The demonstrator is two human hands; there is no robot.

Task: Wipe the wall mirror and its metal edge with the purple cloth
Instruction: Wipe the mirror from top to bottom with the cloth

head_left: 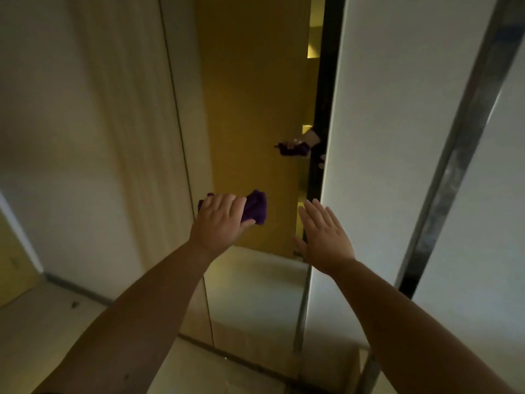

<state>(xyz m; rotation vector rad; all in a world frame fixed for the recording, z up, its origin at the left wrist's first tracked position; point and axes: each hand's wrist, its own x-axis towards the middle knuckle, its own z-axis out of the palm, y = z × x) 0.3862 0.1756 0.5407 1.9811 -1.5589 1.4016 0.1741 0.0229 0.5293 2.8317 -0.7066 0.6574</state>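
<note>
Head view, seemingly close to mirror (250, 109)

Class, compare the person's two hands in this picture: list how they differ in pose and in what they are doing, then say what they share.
1. The left hand has its fingers curled round the purple cloth; the right hand holds nothing.
2. The left hand's fingers are bent; the right hand's fingers are straight and spread.
3. The left hand is over the mirror; the right hand is at the mirror's right edge.

Shared: both are bare and reach forward towards the mirror.

Mirror (250, 109) open above; wall (397, 137) flanks right.
</note>
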